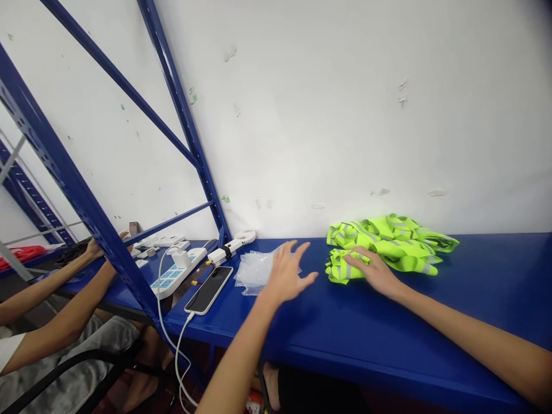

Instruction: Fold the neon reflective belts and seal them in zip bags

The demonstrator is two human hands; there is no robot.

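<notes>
My left hand (285, 275) hovers with fingers spread, just over the right side of a small stack of clear plastic bags (253, 272). Nothing is in it. My right hand (376, 272) closes on a bunched-up neon yellow reflective vest (341, 268) lying on the blue table (328, 313); part of that vest is hidden beneath the fingers. Right behind it lies a larger crumpled heap of the same neon vests (394, 236) with grey reflective strips.
A phone (209, 290) on a white charging cable (177, 351), a power strip (179, 273) and a small white fan (245, 236) sit to the left. A blue rack post (81, 184) separates me from a co-worker's arms (90, 293). A white wall (328, 115) stands behind.
</notes>
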